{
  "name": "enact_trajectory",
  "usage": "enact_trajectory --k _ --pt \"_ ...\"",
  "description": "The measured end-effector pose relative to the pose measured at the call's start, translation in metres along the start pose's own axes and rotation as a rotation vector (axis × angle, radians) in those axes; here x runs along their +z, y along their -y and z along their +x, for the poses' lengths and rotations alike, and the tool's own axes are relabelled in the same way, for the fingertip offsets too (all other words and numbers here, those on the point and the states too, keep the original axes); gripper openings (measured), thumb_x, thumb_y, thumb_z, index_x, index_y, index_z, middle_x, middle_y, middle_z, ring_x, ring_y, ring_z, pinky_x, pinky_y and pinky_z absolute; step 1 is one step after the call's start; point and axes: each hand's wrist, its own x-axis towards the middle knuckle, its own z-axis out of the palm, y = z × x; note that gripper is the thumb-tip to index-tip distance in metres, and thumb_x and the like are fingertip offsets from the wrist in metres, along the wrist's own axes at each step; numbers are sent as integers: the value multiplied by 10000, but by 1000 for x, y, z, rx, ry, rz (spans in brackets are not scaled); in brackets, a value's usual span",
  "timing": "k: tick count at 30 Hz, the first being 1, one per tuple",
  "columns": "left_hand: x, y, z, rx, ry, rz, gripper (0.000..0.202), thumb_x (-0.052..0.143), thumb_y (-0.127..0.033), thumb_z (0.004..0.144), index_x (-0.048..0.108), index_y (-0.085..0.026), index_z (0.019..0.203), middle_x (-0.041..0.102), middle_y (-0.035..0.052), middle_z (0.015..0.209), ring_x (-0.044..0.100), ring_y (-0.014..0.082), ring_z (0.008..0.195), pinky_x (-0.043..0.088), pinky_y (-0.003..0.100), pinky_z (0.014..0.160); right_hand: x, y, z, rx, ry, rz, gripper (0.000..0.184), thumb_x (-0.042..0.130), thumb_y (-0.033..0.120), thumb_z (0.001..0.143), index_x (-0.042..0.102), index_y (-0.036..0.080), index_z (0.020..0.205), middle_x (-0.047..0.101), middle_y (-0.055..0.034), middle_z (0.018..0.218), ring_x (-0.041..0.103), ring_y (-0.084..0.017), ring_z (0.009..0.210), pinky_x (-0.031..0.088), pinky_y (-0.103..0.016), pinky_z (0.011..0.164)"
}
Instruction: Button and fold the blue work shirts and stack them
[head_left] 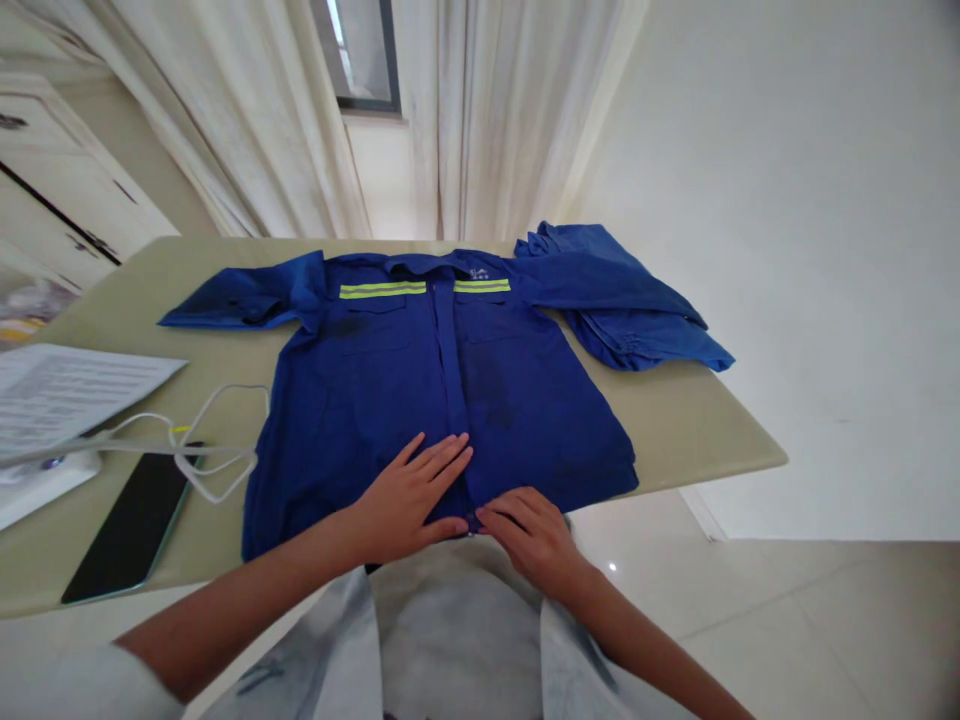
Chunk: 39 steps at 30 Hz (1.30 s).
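A blue work jacket point(442, 390) with yellow reflective stripes lies spread front-up on a beige table point(690, 420), sleeves out to both sides. My left hand point(409, 495) rests flat on its lower front, fingers stretched out along the closed placket. My right hand point(529, 530) is at the bottom hem just right of the placket, fingers bent and pressed onto the fabric edge as if pinching it.
A black phone point(127, 530) lies at the table's near left edge with a white cable point(217, 450) looped beside it. Printed papers point(67, 390) sit at the far left. More blue cloth point(637, 320) is bunched at the back right corner. Curtains hang behind.
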Motion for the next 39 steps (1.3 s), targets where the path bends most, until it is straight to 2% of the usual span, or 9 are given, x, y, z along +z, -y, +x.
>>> enact_trajectory --k 3,8,11,15,18,22,27,31,39 --pt "19 6 -9 -46 -24 77 856 373 -686 1056 158 -183 1715 243 135 1759 264 287 1620 167 479 1313 -6 -4 3 -85 20 -16 150 677 159 1012 728 163 1153 769 -66 965 682 -183 883 535 -336 780" --pt "25 8 1 -82 -70 121 871 353 -675 1060 30 -216 1726 226 115 1762 264 266 1622 205 461 1311 -11 -9 6 -323 54 -67 117 661 106 1001 726 147 1089 775 -60 976 688 -182 931 511 -334 747" --pt "23 4 3 -124 -92 117 875 345 -648 1071 -17 -187 1722 234 138 1756 293 257 1613 255 458 1299 -4 -7 7 -235 48 -46 82 661 167 1016 722 155 1069 763 -60 949 673 -188 879 505 -347 751" --pt "24 2 3 -152 -100 106 867 355 -631 1076 6 -171 1722 245 158 1750 305 250 1608 287 460 1295 6 1 8 -48 28 -45 251 689 301 1020 710 137 1210 736 -76 904 645 -207 822 493 -371 738" --pt "25 3 3 -156 -85 108 843 355 -614 1082 39 -167 1723 239 163 1750 292 256 1614 287 477 1297 11 6 7 3 -14 5 251 681 225 1010 711 175 1254 729 -62 904 628 -198 809 483 -366 733" --pt "24 2 3 -159 -78 90 835 381 -603 1081 56 -181 1724 224 150 1757 274 256 1620 281 484 1302 14 10 5 180 -83 136 209 646 183 1007 735 221 1192 723 -66 976 631 -193 863 495 -363 770" --pt "23 1 2 -177 -76 50 837 437 -586 1072 81 -200 1724 222 137 1761 268 249 1623 267 475 1314 14 10 4 118 -42 133 137 709 280 1000 756 241 1123 741 -65 1020 645 -195 890 483 -373 776" --pt "23 1 2 -186 -59 46 822 440 -587 1072 121 -193 1718 232 136 1759 272 246 1621 267 480 1314 13 11 6 144 -66 210 109 652 209 1026 755 240 1003 735 -40 949 634 -175 844 459 -359 750" --pt "21 2 2 -185 -54 37 778 442 -562 1076 174 -196 1709 230 134 1761 279 252 1619 259 475 1315 13 9 8 173 -28 180 177 728 367 999 752 229 1108 746 -70 1008 663 -199 883 487 -372 781"
